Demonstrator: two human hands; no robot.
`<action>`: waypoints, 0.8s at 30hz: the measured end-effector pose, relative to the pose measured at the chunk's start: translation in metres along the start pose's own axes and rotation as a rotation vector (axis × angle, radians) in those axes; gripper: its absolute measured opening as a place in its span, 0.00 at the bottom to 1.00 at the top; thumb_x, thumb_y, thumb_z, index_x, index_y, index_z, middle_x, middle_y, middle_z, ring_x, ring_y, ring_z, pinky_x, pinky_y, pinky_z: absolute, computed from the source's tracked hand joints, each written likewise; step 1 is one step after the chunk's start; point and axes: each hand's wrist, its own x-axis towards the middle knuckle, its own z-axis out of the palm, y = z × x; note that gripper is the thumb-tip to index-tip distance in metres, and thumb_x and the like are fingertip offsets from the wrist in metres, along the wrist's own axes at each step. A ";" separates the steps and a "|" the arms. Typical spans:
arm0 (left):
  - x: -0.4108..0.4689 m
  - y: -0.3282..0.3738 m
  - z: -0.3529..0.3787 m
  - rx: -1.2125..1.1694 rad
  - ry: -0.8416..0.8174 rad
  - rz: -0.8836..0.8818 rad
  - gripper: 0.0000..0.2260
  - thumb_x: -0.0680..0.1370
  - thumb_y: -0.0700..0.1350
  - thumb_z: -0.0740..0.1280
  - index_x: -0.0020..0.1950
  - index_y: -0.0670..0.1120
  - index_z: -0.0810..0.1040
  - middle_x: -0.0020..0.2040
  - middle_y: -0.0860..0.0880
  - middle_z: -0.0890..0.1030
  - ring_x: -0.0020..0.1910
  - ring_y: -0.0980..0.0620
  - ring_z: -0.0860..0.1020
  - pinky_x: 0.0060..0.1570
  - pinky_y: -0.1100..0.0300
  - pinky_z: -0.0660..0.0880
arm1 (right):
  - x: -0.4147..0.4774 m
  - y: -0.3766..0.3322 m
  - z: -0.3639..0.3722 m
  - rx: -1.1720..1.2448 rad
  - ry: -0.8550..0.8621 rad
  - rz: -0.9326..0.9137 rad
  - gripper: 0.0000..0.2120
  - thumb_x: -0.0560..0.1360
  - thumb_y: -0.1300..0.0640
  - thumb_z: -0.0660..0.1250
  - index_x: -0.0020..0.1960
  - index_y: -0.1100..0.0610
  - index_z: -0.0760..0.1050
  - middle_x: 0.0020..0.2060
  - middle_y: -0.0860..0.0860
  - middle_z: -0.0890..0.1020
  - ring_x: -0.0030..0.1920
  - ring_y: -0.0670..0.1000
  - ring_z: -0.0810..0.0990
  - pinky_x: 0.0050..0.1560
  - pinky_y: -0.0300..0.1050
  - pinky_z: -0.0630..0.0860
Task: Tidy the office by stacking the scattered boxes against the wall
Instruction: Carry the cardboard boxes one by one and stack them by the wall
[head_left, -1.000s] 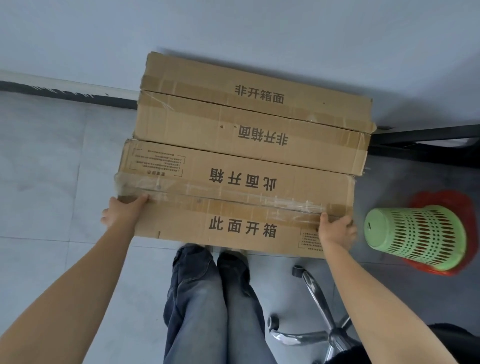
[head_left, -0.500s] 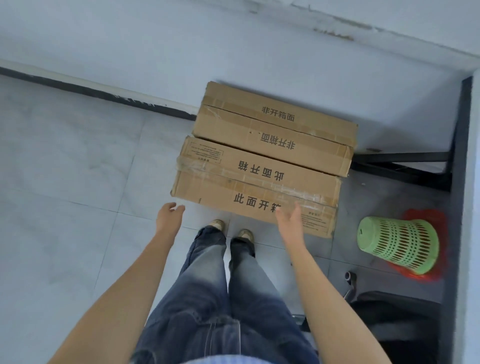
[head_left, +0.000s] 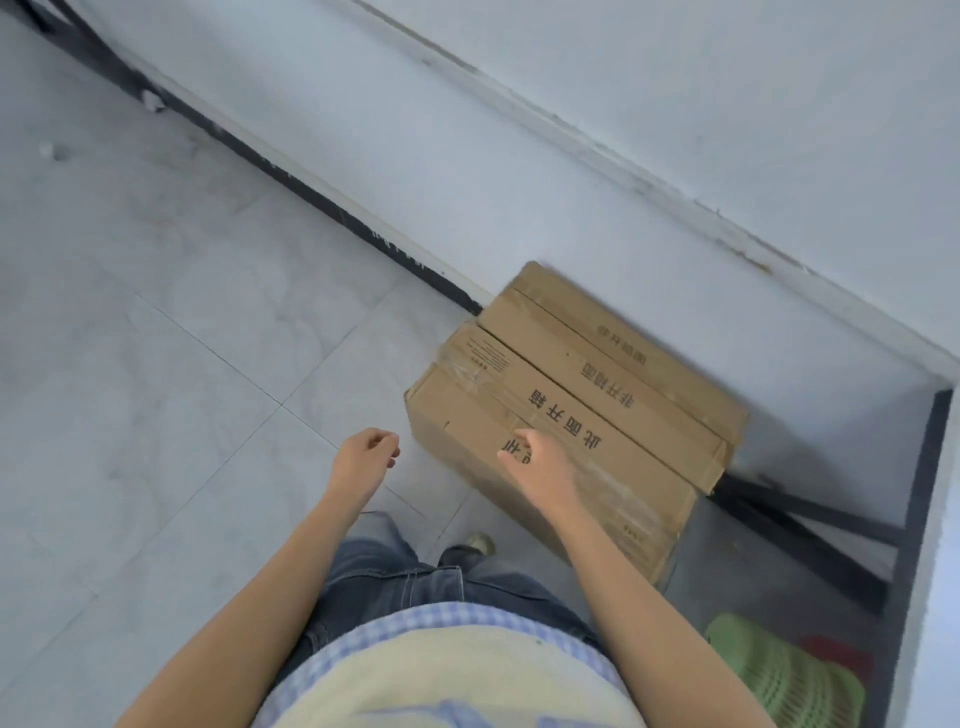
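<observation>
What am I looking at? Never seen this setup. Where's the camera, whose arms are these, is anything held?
There is no machine here. A person works with two bare hands, and the one picture comes from a wide-angle camera worn on the head, looking forward and down. That is why you see the forearms, shirt and jeans from above.

The left hand hangs over the tiled floor, fingers loosely curled, holding nothing. The right hand shows in front of the nearest of the cardboard boxes. I cannot tell whether it touches that box, but it has no grip on it.

The boxes sit on the floor, the far ones against the wall. A green basket lies at the lower right.
</observation>
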 end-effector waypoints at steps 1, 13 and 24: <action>0.000 0.000 -0.008 0.008 0.008 0.017 0.06 0.79 0.41 0.60 0.48 0.43 0.76 0.45 0.45 0.78 0.46 0.47 0.76 0.47 0.58 0.68 | 0.002 -0.008 0.003 -0.030 -0.026 -0.016 0.24 0.77 0.47 0.62 0.69 0.55 0.66 0.67 0.52 0.71 0.67 0.52 0.69 0.68 0.55 0.66; 0.012 -0.050 -0.193 -0.250 0.445 -0.036 0.07 0.78 0.42 0.60 0.45 0.41 0.76 0.44 0.46 0.77 0.44 0.47 0.74 0.40 0.58 0.67 | 0.049 -0.211 0.105 -0.249 -0.260 -0.416 0.22 0.76 0.52 0.63 0.67 0.59 0.69 0.66 0.55 0.72 0.66 0.53 0.69 0.66 0.47 0.66; -0.014 -0.142 -0.247 -0.556 0.716 -0.379 0.09 0.78 0.41 0.60 0.40 0.39 0.74 0.40 0.44 0.76 0.41 0.47 0.72 0.43 0.57 0.66 | 0.051 -0.310 0.203 -0.592 -0.596 -0.656 0.22 0.75 0.52 0.64 0.67 0.58 0.69 0.65 0.55 0.72 0.65 0.53 0.70 0.66 0.48 0.67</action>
